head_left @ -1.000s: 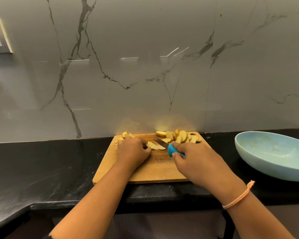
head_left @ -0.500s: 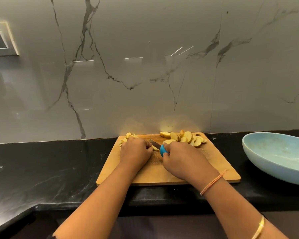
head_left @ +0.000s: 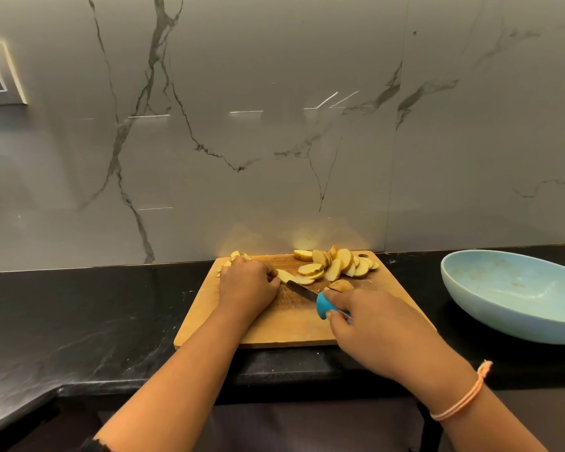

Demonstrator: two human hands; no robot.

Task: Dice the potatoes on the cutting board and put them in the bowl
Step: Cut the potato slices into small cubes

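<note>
Your left grip (head_left: pixel 247 285) holds a potato slice (head_left: pixel 295 278) down with curled fingers, mid-way along the cutting board (head_left: pixel 294 326). Your right grip (head_left: pixel 372 327) wraps the blue handle of the knife (head_left: pixel 304 292), whose blade tip meets that slice. A heap of slices (head_left: pixel 338 265) sits at the board's far right corner, with diced pieces (head_left: pixel 235 257) at its far left. The pale blue bowl (head_left: pixel 503 322) stands on the black counter (head_left: pixel 79 314), right of the board.

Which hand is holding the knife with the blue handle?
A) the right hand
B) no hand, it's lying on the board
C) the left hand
A: the right hand grips the knife by its blue handle, while the left hand holds a potato slice on the cutting board.
</note>
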